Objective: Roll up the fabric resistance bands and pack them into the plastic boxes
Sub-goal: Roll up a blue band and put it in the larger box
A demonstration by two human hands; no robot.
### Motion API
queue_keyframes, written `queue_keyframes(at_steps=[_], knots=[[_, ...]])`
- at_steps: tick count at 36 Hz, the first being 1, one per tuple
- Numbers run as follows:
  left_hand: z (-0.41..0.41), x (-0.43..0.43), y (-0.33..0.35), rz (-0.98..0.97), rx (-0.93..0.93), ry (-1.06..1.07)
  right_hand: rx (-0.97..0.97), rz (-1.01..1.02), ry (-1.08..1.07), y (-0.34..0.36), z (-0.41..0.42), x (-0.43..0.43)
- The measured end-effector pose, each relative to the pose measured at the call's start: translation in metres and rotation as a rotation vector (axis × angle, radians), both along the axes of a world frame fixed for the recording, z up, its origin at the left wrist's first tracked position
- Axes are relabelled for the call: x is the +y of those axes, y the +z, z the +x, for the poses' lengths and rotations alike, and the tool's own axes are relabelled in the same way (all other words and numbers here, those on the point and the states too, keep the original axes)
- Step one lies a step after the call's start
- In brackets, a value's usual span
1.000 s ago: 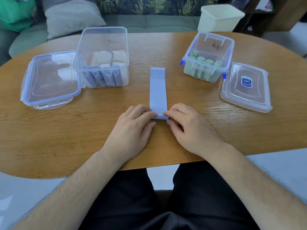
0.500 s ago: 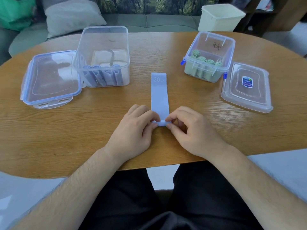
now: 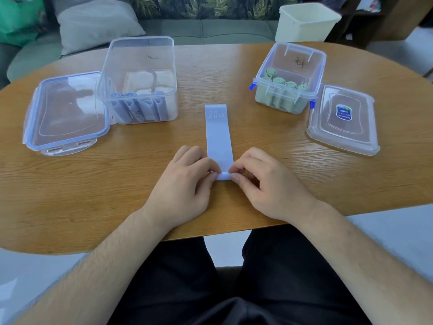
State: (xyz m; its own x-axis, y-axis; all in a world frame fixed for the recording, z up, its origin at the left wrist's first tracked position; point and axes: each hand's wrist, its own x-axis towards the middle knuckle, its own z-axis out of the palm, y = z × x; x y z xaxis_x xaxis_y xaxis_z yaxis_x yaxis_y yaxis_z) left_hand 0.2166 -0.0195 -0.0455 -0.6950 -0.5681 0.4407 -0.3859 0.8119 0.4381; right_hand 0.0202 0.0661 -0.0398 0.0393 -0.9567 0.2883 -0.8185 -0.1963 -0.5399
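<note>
A light blue fabric band [image 3: 218, 134] marked "20 LB" lies flat on the wooden table [image 3: 117, 184], running away from me. Its near end is curled into a small roll. My left hand [image 3: 185, 186] pinches the roll's left side and my right hand [image 3: 264, 181] pinches its right side. A clear plastic box [image 3: 140, 66] at the back left holds several rolled blue bands [image 3: 138, 106]. Another clear box [image 3: 290, 64] at the back right holds several rolled green bands [image 3: 281, 83].
A clear lid [image 3: 68, 113] lies left of the blue-band box. A second lid [image 3: 342, 118] with a blue sticker lies right of the green-band box. A cream bin [image 3: 307, 19] and a sofa with a pillow [image 3: 93, 22] stand beyond the table's far edge.
The band's near end has gone from lying flat under my fingertips to a small roll between both hands. The band looks shorter.
</note>
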Motion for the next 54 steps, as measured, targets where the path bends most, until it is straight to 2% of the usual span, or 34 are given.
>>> queue_keyframes(at_steps=[5,21,32,39,43,54], knots=[[-0.0006,-0.0007,-0.0015,0.011,-0.044,0.028,0.007,-0.021,-0.019,-0.0025,-0.0001,-0.0010],[0.0007,0.0003,-0.0017,-0.033,0.003,-0.011,0.035,-0.024,-0.029,-0.0003,0.0033,0.0027],[-0.0019,-0.0009,-0.0056,-0.060,0.008,0.040,0.026,-0.054,-0.039,-0.0039,0.0017,0.0007],[0.0004,-0.0021,-0.0048,-0.013,-0.039,0.061,0.065,-0.059,-0.044,-0.0054,0.0052,0.0007],[0.0005,-0.0048,-0.0079,-0.007,-0.036,0.045,0.011,-0.050,-0.064,-0.0066,0.0057,-0.0030],[0.0007,0.0006,-0.0027,-0.007,-0.021,0.006,0.010,-0.070,-0.029,-0.0076,0.0040,-0.0009]])
